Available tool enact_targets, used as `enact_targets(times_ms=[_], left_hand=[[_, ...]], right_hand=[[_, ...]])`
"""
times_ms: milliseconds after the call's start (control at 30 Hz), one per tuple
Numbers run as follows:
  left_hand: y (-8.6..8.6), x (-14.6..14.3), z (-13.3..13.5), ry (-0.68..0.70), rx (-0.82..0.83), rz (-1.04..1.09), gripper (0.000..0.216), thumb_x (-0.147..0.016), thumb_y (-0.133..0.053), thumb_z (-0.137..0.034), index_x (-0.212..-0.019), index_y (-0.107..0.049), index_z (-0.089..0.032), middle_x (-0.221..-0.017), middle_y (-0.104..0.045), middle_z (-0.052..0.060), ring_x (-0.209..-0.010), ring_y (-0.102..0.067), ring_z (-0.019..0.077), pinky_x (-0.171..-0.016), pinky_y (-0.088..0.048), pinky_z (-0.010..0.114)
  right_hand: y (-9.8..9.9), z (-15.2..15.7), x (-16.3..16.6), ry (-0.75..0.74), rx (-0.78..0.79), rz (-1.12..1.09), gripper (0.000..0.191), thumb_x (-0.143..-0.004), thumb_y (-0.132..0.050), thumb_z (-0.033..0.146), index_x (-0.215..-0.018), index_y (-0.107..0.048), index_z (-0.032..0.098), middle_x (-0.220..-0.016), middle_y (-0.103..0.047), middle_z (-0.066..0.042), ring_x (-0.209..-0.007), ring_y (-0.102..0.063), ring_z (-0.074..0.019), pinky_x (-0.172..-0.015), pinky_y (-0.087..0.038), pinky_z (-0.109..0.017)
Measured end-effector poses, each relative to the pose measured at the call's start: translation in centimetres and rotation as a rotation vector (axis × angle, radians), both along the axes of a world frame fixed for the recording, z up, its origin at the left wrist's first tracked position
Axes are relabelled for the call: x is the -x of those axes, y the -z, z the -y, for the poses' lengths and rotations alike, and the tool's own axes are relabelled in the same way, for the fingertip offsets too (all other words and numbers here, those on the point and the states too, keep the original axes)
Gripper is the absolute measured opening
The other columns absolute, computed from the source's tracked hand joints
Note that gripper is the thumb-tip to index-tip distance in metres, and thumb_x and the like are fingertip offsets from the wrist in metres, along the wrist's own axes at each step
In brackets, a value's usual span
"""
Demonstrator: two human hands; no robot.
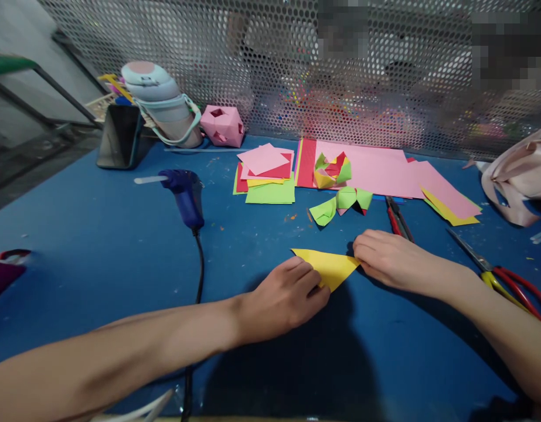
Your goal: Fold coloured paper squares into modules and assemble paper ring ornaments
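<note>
A yellow sheet of paper (336, 268), folded into a triangle, lies at the middle of the blue table. My left hand (292, 290) is closed on its lower left side, fingers curled over the paper. At the right corner of the triangle, my right hand (384, 258) has its fingers pressed together on the tip. Beyond them sit folded green paper pieces (347, 201) and a joined yellow, green and red folded piece (333, 170).
A blue glue gun (184, 196) stands left with its cord running to the front edge. Scissors (494, 272) and a red cutter (398, 220) lie right. Behind are paper stacks (270, 190), a pink paper ball (223, 125), a phone (121, 138) and a bottle (169, 111).
</note>
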State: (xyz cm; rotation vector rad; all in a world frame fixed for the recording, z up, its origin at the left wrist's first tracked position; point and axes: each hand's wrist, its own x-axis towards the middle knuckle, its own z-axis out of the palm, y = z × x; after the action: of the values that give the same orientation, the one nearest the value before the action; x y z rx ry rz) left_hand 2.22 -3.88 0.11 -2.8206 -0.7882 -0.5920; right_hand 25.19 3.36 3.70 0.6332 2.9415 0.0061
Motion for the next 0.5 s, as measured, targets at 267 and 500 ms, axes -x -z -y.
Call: enact_targets(times_ms=[267, 500], left_hand=[[-0.1, -0.2, 0.1, 0.001, -0.043, -0.025, 0.014, -0.086, -0.048, -0.012, -0.079, -0.059, -0.014, -0.065, -0.057, 0.003, -0.064, -0.052, 0.0159, -0.059, -0.041, 0.030], [0.0, -0.2, 0.0, 0.006, 0.001, -0.032, 0.014, -0.088, -0.046, -0.013, -0.082, -0.059, -0.014, -0.071, -0.058, 0.003, -0.067, -0.051, 0.0161, -0.061, -0.039, 0.031]], right_hand=[[0.5, 1.1, 0.5, -0.084, -0.178, 0.021, 0.007, -0.086, -0.050, 0.014, -0.082, -0.055, 0.016, -0.077, -0.056, -0.005, -0.070, -0.048, -0.0184, -0.060, -0.036, -0.029], [0.3, 1.6, 0.9, -0.075, -0.235, 0.046, 0.009, -0.082, -0.052, 0.007, -0.077, -0.056, 0.014, -0.074, -0.057, -0.005, -0.066, -0.050, -0.0184, -0.054, -0.035, -0.029]])
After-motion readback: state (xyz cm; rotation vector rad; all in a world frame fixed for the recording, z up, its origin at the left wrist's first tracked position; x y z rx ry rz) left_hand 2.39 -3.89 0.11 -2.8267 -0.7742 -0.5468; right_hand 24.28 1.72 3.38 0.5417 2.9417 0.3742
